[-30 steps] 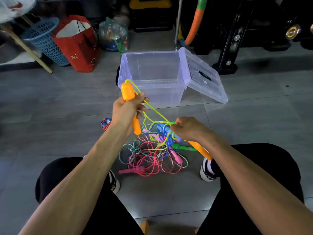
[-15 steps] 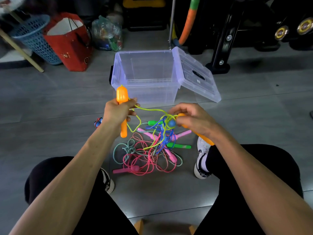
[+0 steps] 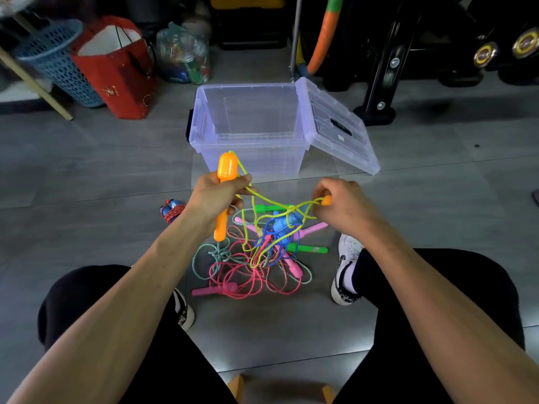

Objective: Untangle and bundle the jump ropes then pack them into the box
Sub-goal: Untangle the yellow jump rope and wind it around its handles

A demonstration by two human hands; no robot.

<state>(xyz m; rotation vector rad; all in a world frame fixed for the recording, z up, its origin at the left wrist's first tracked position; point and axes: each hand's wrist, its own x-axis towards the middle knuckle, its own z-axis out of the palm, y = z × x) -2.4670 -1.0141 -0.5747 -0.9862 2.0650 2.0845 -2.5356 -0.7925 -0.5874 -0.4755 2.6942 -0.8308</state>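
Risk first: tangle of jump ropes point(image 3: 256, 258) on the floor between the person's feet is the biggest hazard. The yellow-green cord point(image 3: 280, 205) strung between the two hands loops through the blue rope point(image 3: 277, 231) and around the pink and green handles below, so pulling the hands apart would likely cinch the knot instead of freeing it, or hoist the whole pile. Clear box point(image 3: 248, 126) stands open just beyond the tangle, lid point(image 3: 338, 123) leaning off its right side, nothing visible inside; a dragged pile could bump it.

One bundled rope point(image 3: 172, 209) lies apart, left of the pile.

Left hand point(image 3: 217, 196): raised, grip clamped around the orange handle point(image 3: 227, 182), handle upright, cord leaving its top.

Right hand point(image 3: 341, 204): level with the left, fingers curled, grip pinching the second orange handle's end point(image 3: 327, 200); rest of that handle is hidden by the hand.
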